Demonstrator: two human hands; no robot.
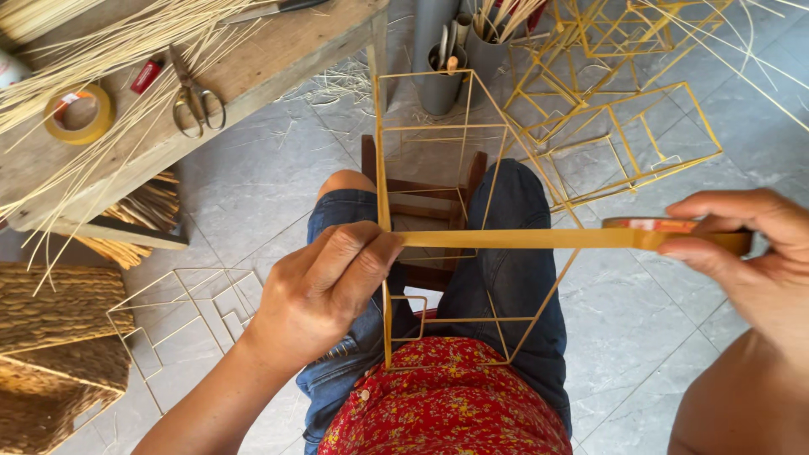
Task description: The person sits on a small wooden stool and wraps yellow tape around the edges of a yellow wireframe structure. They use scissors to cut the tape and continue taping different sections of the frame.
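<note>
While you sit over the wooden stool (425,198), your left hand (324,286) pinches the end of a yellow strip of adhesive tape (514,238) against an upright of the thin yellow bamboo-stick lantern frame (438,143) standing between your knees. Your right hand (746,248) grips the yellow tape roll (674,229), the strip stretched taut between both hands.

Surroundings:
- Wooden workbench (278,50), upper left: a second yellow tape roll (80,114), metal scissors (194,97), loose pale bamboo splints (101,59).
- More finished stick frames (624,126), upper right.
- Grey tubes holding tools (442,59), behind the frame.
- Woven straw baskets (55,337), lower left.
</note>
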